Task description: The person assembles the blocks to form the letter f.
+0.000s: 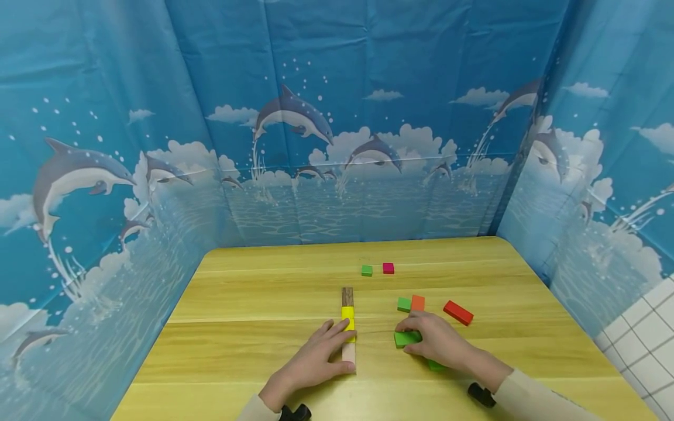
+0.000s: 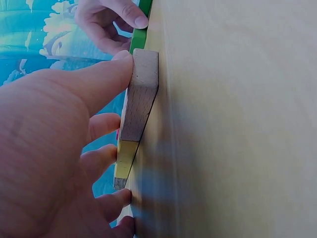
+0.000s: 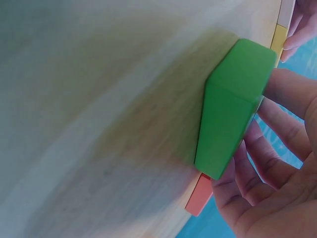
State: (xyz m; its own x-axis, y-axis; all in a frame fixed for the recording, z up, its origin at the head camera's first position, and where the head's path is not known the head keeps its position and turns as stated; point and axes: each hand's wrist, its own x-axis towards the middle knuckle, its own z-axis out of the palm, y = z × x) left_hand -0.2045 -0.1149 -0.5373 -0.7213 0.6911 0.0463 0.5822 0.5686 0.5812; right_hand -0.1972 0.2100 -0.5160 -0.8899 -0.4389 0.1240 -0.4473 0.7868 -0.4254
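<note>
Wooden table (image 1: 253, 304), walled by dolphin-print sheets (image 1: 105, 146), with bare room left of the line of blocks (image 1: 348, 327), its long axis running away toward the back wall. Left hand (image 1: 316, 362) relaxed, thumb pressing the near natural-wood block (image 2: 141, 94), fingers (image 1: 337, 328) resting by the yellow block (image 1: 348, 320). Right hand (image 1: 439, 345) curled over a long green block (image 3: 233, 109), gripping it just right of the line.

Natural wood block (image 1: 348, 353) lies flat, end-to-end with yellow block (image 1: 348, 319) and dark brown block (image 1: 347, 296) in one line. Green block (image 1: 406, 338) lies flat to their right.
</note>
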